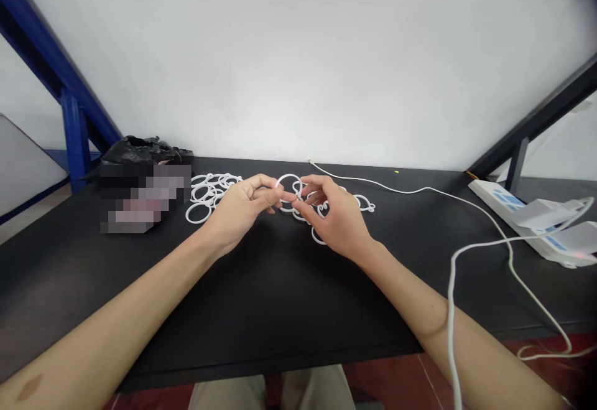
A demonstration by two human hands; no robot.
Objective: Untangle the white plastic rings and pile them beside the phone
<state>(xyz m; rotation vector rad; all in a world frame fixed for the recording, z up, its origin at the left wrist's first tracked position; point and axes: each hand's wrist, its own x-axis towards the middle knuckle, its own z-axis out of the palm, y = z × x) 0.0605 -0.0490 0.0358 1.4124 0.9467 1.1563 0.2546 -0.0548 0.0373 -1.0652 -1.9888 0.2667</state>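
Just above the middle of the table, a white curtain ring [289, 177] is held up between my two hands. My left hand [247, 205] pinches its left side between thumb and fingers. On its right side, near a small loop, the thumb and fingers of my right hand [333, 211] are closed; the fingertips of both hands nearly meet. More white rings [321, 236] lie behind and under my right hand, partly hidden by it. One of these, farther right, shows a small eyelet [372, 207]. Beside my left hand lies a pile of similar white rings [198, 213].
The black table [280, 310] runs up to a pale wall. At the left back sits a crumpled black plastic bag [144, 149], with a blurred-out patch before it. A white power strip [517, 211] with plugs lies at right; a white cable [451, 298] loops across my right forearm.
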